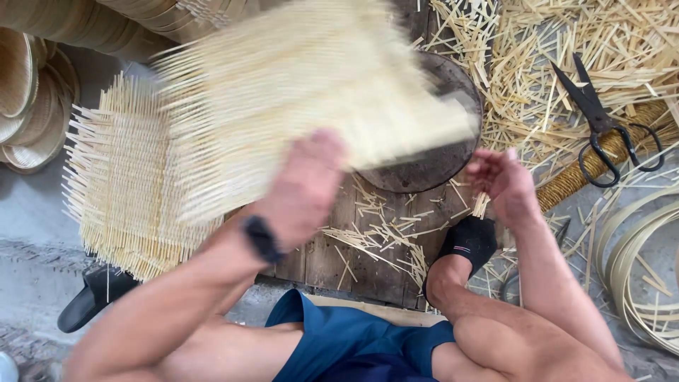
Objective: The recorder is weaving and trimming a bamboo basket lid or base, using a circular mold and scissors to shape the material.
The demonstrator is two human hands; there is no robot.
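**weaver_fan:** What were the hands doing at that moment on the head cam?

**remote_op:** From my feed, the left hand (300,187) had its grip closed on a woven mat (297,85), a square of pale bamboo strips with loose ends sticking out all round. The mat was up in the air and blurred, tilted across the middle of the view, partly covering a round dark block (431,159) below it. The right hand (503,185) was empty, fingers loosely curled and open, just beside the mat's lower right corner, not touching it as far as I could tell.

**weaver_fan:** And the rest of the spot?

**remote_op:** A stack of similar mats (120,191) lay on the floor to the left, under the raised one. Wooden boards (353,258) under the block had short offcuts scattered on them. A big heap of bamboo trimmings (559,64) sat top right, with black scissors (601,120) lying on it. Coiled bamboo strips (636,276) were at the far right, stacked baskets (28,99) at the far left. I saw a black slipper (95,297) lower left and a black sock (470,240) on the foot near the right hand.
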